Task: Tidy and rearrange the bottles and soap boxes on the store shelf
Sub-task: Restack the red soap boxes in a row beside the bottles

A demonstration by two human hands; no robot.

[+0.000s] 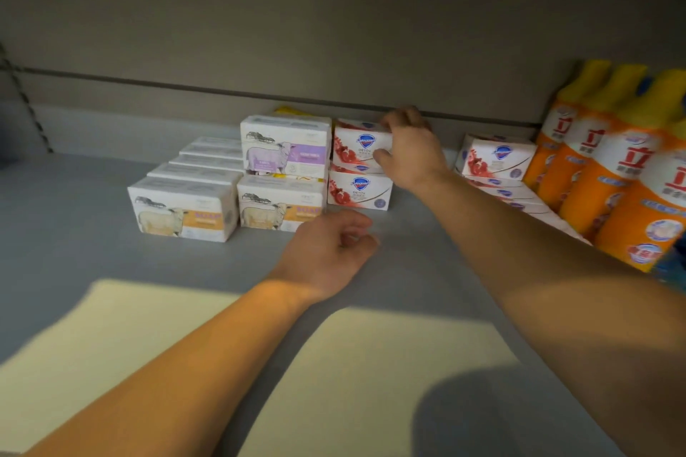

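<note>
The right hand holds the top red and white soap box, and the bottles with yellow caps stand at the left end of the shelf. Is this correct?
Not quite. The head view shows the right hand on the top red and white soap box, but the bottles with yellow caps stand at the right end of the shelf.

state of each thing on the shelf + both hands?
Top red-and-white soap box: stacked on another, right hand gripping it.
Lower red-and-white soap box: flat on shelf.
Purple sheep soap box: stacked on orange ones.
Orange bottles with yellow caps: upright.
Left hand: loosely curled, holding nothing.
</note>
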